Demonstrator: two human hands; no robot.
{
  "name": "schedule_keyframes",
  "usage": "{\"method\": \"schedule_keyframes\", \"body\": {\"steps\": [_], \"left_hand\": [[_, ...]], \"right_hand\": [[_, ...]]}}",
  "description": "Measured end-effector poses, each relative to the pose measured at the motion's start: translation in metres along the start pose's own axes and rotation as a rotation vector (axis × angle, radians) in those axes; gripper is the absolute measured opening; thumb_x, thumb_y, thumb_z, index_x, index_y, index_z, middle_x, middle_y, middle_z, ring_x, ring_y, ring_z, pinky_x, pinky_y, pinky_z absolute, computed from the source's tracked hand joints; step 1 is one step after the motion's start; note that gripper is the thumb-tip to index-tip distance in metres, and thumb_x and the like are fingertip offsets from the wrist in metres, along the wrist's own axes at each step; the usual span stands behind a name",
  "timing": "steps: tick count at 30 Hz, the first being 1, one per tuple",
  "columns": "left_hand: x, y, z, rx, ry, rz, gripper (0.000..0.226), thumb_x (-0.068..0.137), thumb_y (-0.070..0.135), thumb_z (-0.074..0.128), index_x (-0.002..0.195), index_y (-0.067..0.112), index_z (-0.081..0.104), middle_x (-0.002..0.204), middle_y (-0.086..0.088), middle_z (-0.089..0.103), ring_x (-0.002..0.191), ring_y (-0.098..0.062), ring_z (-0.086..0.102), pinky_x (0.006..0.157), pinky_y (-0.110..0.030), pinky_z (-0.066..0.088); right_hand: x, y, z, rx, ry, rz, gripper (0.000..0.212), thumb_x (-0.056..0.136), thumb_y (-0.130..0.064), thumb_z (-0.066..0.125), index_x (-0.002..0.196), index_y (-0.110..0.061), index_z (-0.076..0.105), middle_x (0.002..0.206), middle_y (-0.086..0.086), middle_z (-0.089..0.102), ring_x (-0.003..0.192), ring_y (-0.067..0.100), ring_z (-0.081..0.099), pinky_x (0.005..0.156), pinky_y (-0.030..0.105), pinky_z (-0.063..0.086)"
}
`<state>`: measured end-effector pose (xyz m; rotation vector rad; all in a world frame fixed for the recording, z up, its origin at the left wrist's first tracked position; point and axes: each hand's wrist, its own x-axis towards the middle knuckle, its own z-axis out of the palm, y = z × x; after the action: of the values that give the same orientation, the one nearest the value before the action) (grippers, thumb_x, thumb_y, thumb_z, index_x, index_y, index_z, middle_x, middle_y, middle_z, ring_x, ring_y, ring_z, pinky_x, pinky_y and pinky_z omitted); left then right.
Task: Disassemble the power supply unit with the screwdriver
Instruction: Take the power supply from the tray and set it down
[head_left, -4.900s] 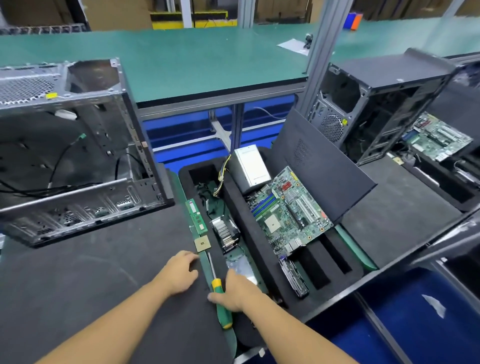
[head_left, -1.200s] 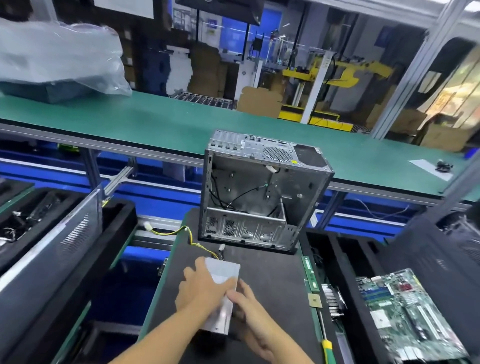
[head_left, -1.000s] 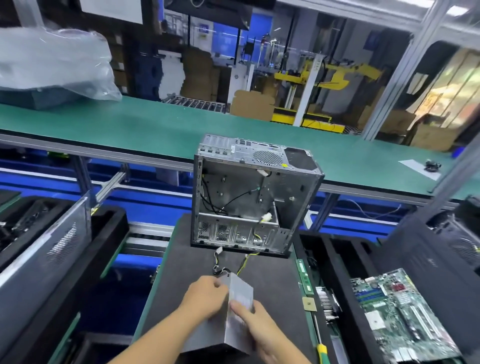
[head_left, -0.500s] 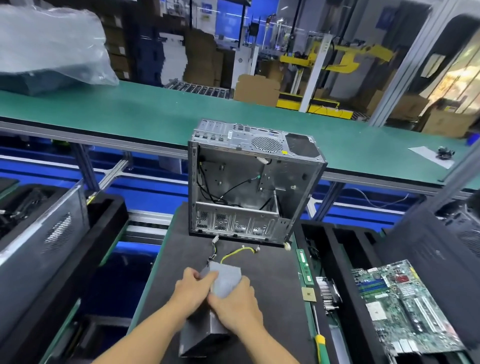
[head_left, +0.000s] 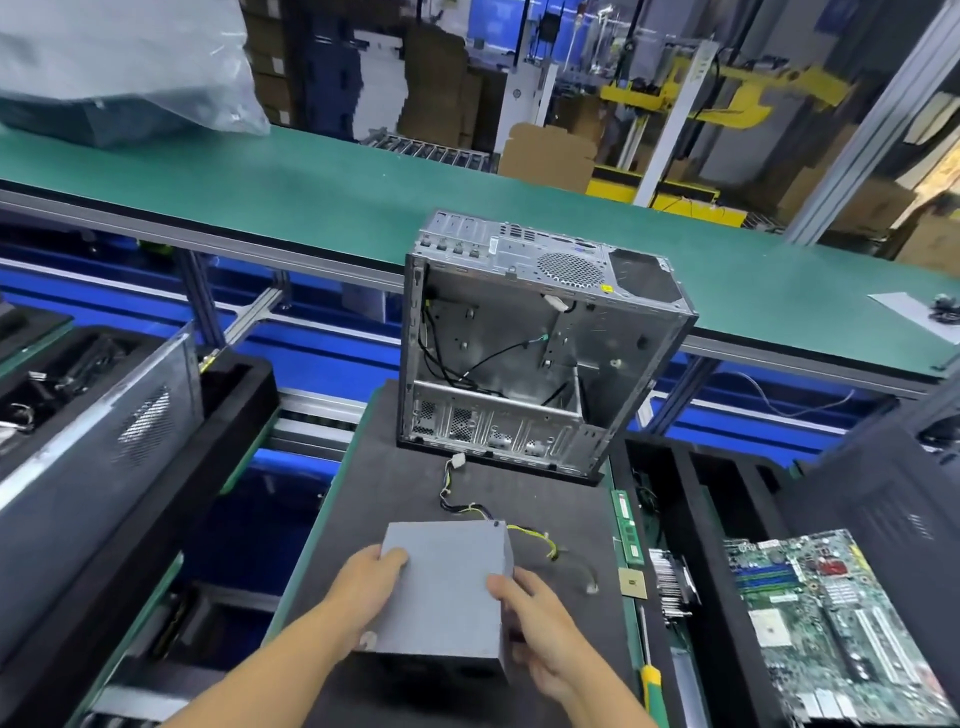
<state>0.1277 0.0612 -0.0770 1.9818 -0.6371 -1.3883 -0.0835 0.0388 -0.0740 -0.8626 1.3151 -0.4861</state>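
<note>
The step in hand looks like positioning. The power supply (head_left: 447, 587) sits on the dark surface (head_left: 363, 467), near the person and in front of the gutted computer case (head_left: 540, 353), with its plain grey top facing up. Both hands are on it, probably to set it where the cover screws can be reached. As far as I can judge, no screw has been tackled yet. The screwdriver (head_left: 652, 686) lies unheld along the right edge of the surface, just beside the right forearm, with its yellow-and-green handle nearest the person.

The next move calls for freeing one hand (the right is closest to the tool) to take the screwdriver while the other steadies the box. A small dark dot at the far right corner of the top may be a screw. The cables (head_left: 467, 506) trail loose toward the case and want keeping clear of the tip.

Both forearms reach in from below. The left hand (head_left: 371, 587) grips the near left side, fingers curled over the top edge. The right hand (head_left: 540, 623) clasps the right side, one digit on the top edge and the rest wrapped down the wall.
</note>
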Motion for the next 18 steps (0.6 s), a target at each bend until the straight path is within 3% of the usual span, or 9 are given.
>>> {"method": "schedule_keyframes", "body": {"steps": [2,5,7,9,12,15,18], "left_hand": [[0.003,0.001,-0.001,-0.028,0.008,0.018,0.019,0.097,0.031,0.050,0.101,0.022,0.067,0.099,0.002,0.071,0.087,-0.018,0.066,0.069,-0.032,0.051],[0.006,-0.004,-0.002,-0.023,0.023,0.046,0.019,0.096,0.028,0.050,0.100,0.018,0.067,0.100,-0.002,0.070,0.094,-0.024,0.066,0.086,-0.041,0.053],[0.009,-0.011,-0.001,0.008,0.046,0.043,0.024,0.093,0.026,0.051,0.097,0.009,0.067,0.098,-0.008,0.071,0.095,-0.029,0.065,0.089,-0.042,0.052],[0.010,-0.016,-0.001,0.066,0.049,0.050,0.026,0.092,0.026,0.053,0.094,0.005,0.068,0.096,-0.011,0.072,0.092,-0.029,0.066,0.082,-0.037,0.052],[0.013,-0.013,0.000,0.201,0.007,0.100,0.027,0.090,0.027,0.052,0.090,0.006,0.069,0.091,-0.008,0.073,0.086,-0.025,0.068,0.069,-0.029,0.048],[0.017,-0.007,-0.001,0.330,-0.020,0.104,0.023,0.091,0.023,0.051,0.095,0.009,0.070,0.093,-0.005,0.072,0.091,-0.024,0.066,0.078,-0.032,0.053],[0.024,-0.010,-0.007,0.246,-0.048,0.093,0.025,0.094,0.027,0.054,0.110,0.015,0.070,0.103,0.001,0.072,0.099,-0.022,0.066,0.094,-0.039,0.053]], "right_hand": [[0.002,0.003,0.001,0.019,-0.066,-0.014,0.042,0.084,-0.031,0.068,0.125,-0.026,0.060,0.114,-0.004,0.073,0.106,0.020,0.068,0.079,0.031,0.047],[0.005,0.006,0.002,-0.003,-0.114,-0.043,0.040,0.091,-0.018,0.059,0.130,-0.025,0.057,0.121,-0.001,0.070,0.109,0.017,0.067,0.078,0.021,0.052],[0.004,0.006,0.004,-0.051,-0.136,-0.022,0.043,0.090,-0.020,0.058,0.132,-0.030,0.054,0.122,-0.006,0.069,0.108,0.010,0.066,0.077,0.018,0.051],[0.004,0.007,0.005,-0.147,-0.151,0.001,0.046,0.085,-0.026,0.057,0.129,-0.038,0.050,0.121,-0.014,0.068,0.106,0.003,0.065,0.082,0.018,0.051],[0.008,0.010,0.003,-0.316,-0.070,-0.002,0.048,0.073,-0.033,0.057,0.120,-0.036,0.052,0.123,-0.011,0.062,0.108,0.007,0.063,0.094,0.028,0.051],[0.012,0.012,0.002,-0.348,-0.052,0.005,0.044,0.078,-0.019,0.052,0.120,-0.031,0.053,0.114,-0.013,0.068,0.100,0.003,0.066,0.080,0.020,0.054],[0.012,0.010,0.004,-0.321,0.003,-0.013,0.042,0.081,-0.016,0.052,0.121,-0.028,0.051,0.110,-0.014,0.068,0.094,0.001,0.067,0.067,0.014,0.051]]}}
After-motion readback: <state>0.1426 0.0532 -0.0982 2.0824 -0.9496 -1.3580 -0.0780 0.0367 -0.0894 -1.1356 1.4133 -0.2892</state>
